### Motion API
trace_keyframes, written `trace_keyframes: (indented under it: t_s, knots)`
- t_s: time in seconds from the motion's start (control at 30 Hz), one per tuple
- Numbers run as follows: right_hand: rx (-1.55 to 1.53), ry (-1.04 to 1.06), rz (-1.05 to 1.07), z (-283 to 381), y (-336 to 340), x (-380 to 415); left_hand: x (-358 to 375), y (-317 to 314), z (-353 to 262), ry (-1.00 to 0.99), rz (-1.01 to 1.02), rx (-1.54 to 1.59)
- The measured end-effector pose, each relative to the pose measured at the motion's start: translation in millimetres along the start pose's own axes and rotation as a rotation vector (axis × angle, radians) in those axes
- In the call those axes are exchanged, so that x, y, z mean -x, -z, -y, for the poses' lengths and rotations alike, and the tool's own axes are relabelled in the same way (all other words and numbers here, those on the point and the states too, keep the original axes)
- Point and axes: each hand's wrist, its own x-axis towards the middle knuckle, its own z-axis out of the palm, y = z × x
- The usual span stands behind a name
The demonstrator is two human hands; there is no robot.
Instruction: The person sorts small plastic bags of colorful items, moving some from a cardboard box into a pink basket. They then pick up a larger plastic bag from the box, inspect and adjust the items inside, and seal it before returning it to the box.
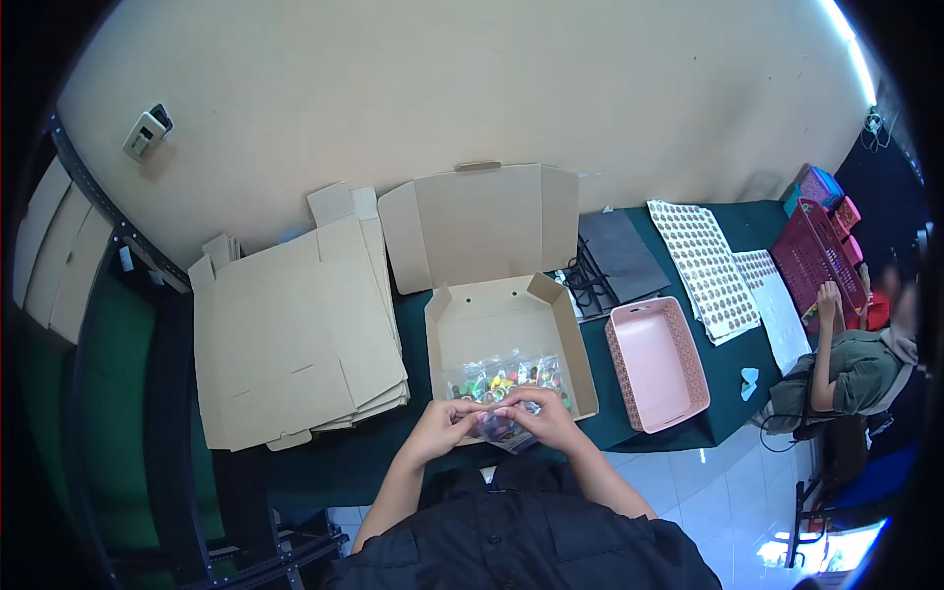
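Note:
At the front of an open cardboard box (482, 324), my left hand (442, 429) and my right hand (541, 417) meet with thumbs and fingertips pinched together. Between them is a small clear plastic bag (505, 434), its lower part hanging below my fingers. What the bag holds is too small to make out. Just beyond my fingers, several clear bags of small colourful pieces (511, 378) in green, yellow, red and dark tones lie inside the box. The box lid (479, 226) stands raised against the wall. My hands partly cover the box's front edge.
Flattened cardboard boxes (280, 334) are stacked at left. Rightward are dark paper bags (619, 256), a pink basket (654, 359), sticker sheets (703, 270) and a torn blue scrap (749, 382). A co-worker (846, 369) sits at far right by a maroon basket (811, 251).

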Motion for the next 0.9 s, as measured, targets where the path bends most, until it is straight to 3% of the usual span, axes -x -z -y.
trace_keyframes:
  t_s: [0.13,0.2,0.23,0.3,0.37,0.43,0.53,0.63,0.67,0.73,0.83,0.9]
  knots:
    - [0.04,0.09,-0.149,-1.2,3.3,-4.7,-4.1,-0.8,14.7,0.002,-0.154,0.028]
    - [0.126,0.022,-0.276,-22.5,12.5,-5.2,-7.4,3.6,24.8,-0.082,-0.339,0.172]
    - [0.127,0.022,-0.276,-29.8,15.5,-3.2,-8.3,5.3,27.3,-0.081,-0.339,0.172]
    - [-0.002,-0.189,-0.225,-37.6,20.0,1.7,-9.3,7.4,29.1,-0.153,-0.4,0.38]
    - [-0.112,-0.292,-0.15,-36.8,20.3,5.3,-9.0,6.6,27.4,-0.147,-0.405,0.344]
    - [-0.555,-0.24,-0.205,-46.9,8.8,8.3,-11.2,3.9,23.5,-0.207,-0.436,0.251]
    - [-0.617,-0.399,-0.266,-52.2,-2.3,12.0,-10.1,1.1,15.8,-0.16,-0.41,0.437]
    - [-0.732,-0.465,-0.332,-63.5,-18.5,14.0,-4.6,2.9,6.7,0.008,-0.263,0.31]
    - [-0.748,-0.443,-0.276,-77.3,-23.1,16.6,-4.0,1.0,5.6,0.006,-0.264,0.307]
    - [-0.835,-0.513,-0.285,-69.8,-34.8,19.6,-4.8,-7.6,5.3,-0.038,-0.371,0.642]
    - [-0.942,-0.59,-0.183,-62.7,-48.9,26.0,-12.9,-12.9,33.8,-0.133,-0.435,0.638]
    - [-0.961,-0.58,-0.12,-72.1,-58.0,26.7,-14.6,-8.1,60.0,-0.043,-0.403,0.573]
